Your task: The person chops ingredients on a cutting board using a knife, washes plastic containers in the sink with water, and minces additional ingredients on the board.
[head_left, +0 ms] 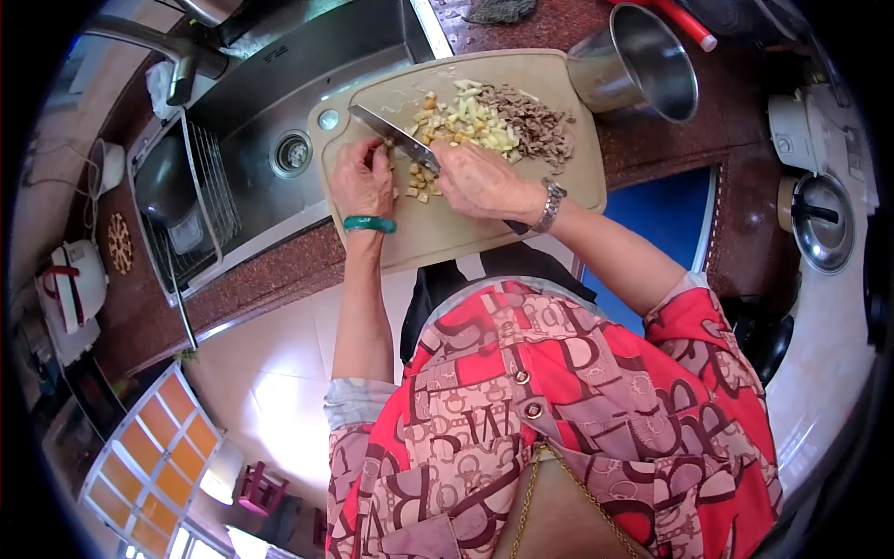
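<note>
My right hand (484, 182) is wrapped round the handle of a kitchen knife (389, 133), its blade pointing up and left over the cutting board (521, 210). Close to the blade's left side is my left hand (363, 179), thumb and fingers pinched together; a small piece may be between them, but the fingertips hide it. Brown-edged diced cubes (422, 183), which look like tofu, lie around the blade. Beyond them are pale yellow-green chopped pieces (484, 126) and a heap of greyish-brown chopped meat (540, 130).
At the left, the board overlaps the edge of a steel sink (251, 102) with a wire rack (209, 177) and a faucet (182, 70). A metal container (643, 70) stands against the board's upper right corner. A lidded pot (821, 224) is farther right.
</note>
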